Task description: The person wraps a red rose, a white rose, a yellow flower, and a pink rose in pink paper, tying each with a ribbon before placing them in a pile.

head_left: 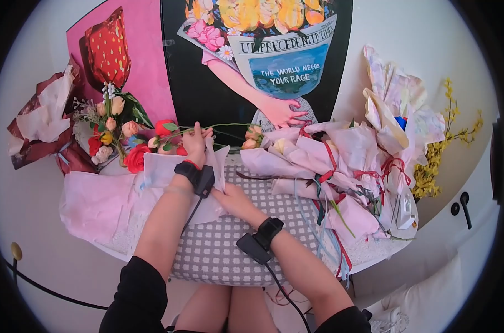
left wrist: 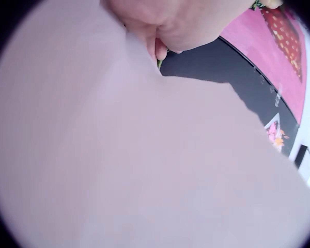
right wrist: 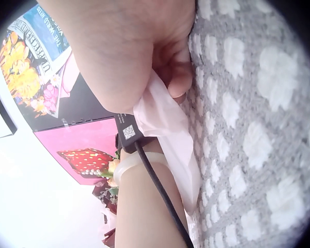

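Note:
In the head view my left hand (head_left: 194,145) holds green stems against pale pink paper (head_left: 216,166), beside red and peach roses (head_left: 135,159). Thin stems stretch right from it to a small cluster of peach roses (head_left: 253,136). Lower down, my right hand (head_left: 234,201) pinches the paper's edge over the checked cushion (head_left: 218,244). The left wrist view is mostly filled by the paper (left wrist: 144,150), with my left hand (left wrist: 175,23) at its top and a bit of green stem by the fingers. A paper corner (right wrist: 168,121) is gripped by my right hand (right wrist: 126,51) in the right wrist view.
Wrapped pink bundles with red ribbons (head_left: 329,158) cover the table's right side, with yellow blossom branches (head_left: 429,166) beyond. Flat pink paper (head_left: 96,202) and a dark red wrapped bundle (head_left: 52,127) lie left. Painted panels (head_left: 213,105) stand behind. Cables hang from both wrist cameras.

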Demonstrator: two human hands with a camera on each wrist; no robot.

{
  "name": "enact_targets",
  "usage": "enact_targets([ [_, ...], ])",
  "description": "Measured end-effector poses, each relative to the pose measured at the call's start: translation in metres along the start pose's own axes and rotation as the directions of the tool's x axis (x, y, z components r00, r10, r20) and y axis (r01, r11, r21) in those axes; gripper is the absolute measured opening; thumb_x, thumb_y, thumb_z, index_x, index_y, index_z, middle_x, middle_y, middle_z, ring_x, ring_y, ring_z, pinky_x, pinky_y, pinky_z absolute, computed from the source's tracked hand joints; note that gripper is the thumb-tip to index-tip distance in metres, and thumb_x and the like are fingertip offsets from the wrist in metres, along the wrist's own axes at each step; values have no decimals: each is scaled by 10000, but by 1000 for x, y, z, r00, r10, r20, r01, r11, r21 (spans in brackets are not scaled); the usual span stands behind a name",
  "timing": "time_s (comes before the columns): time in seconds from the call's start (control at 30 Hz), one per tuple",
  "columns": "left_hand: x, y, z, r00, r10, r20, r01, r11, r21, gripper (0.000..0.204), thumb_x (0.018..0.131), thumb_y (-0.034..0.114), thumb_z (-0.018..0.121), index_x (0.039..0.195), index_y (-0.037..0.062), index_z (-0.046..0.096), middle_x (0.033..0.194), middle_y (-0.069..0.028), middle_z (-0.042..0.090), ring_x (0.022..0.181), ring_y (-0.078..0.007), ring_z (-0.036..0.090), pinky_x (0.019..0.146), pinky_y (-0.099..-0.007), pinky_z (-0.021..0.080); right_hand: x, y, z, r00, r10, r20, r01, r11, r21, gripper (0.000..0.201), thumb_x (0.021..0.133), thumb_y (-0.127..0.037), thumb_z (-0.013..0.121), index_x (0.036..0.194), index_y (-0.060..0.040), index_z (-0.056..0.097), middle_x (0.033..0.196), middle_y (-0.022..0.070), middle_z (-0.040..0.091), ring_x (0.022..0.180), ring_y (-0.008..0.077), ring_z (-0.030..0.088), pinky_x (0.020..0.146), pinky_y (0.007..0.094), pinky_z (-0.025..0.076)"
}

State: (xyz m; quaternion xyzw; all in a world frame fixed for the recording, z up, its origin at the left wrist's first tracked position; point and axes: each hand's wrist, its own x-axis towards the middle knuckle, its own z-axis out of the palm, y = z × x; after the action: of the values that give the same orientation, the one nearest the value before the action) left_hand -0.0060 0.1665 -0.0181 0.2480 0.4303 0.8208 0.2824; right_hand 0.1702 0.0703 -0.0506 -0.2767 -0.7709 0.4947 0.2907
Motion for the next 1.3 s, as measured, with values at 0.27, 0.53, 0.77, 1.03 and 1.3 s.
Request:
enact_targets([
  [0.27, 34, -10, -9, 962, -255, 97, 270, 939, -213, 350, 920, 256, 463, 734, -40, 483, 742, -168, 604, 623, -233, 637, 556, -308, 542, -1, 0, 1, 999, 39, 24, -41, 995, 86, 353, 870, -319, 479, 850, 17, 587, 640, 114, 595, 530, 219, 581, 520, 334, 449],
  [0.53, 7, 52, -20, 910, -233, 342, -215, 440, 872, 548, 896, 388, 449, 501, 20, 540, 436, -52, 510, 362, -159, 492, 357, -290, 374, -2, 3, 0, 998, 41, 44, -46, 993, 110, 357, 877, -335, 486, 853, 2, 600, 610, 72, 581, 475, 151, 552, 445, 273, 434],
  [0.77, -5, 79, -27, 825, -218, 521, -362, 503, 785, 504, 897, 439, 423, 817, -34, 578, 622, -100, 582, 441, -186, 546, 398, -294, 428, -5, -2, -2, 999, 8, 45, -15, 987, 163, 355, 889, -333, 495, 1024, -10, 561, 728, 26, 612, 550, 82, 553, 445, 219, 423],
  [1.03, -40, 136, -91, 764, -234, 601, -589, 124, 798, 712, 808, 566, 479, 1193, -27, 394, 1207, -277, 392, 1131, -379, 373, 942, -434, 308, -7, -8, -12, 994, 59, 97, -99, 873, 478, 450, 885, -368, 506, 1157, -11, 479, 902, 34, 616, 735, 101, 593, 607, 235, 484],
  [1.3, -92, 185, -168, 874, -98, 475, -470, 70, 880, 931, 713, 600, 596, 1302, -26, 238, 1197, -248, 412, 1151, -361, 387, 948, -431, 326, -22, -27, -14, 979, -29, 203, -145, 607, 781, 484, 901, -304, 491, 1278, -29, 363, 1250, 69, 473, 1146, 189, 455, 969, 369, 362],
])
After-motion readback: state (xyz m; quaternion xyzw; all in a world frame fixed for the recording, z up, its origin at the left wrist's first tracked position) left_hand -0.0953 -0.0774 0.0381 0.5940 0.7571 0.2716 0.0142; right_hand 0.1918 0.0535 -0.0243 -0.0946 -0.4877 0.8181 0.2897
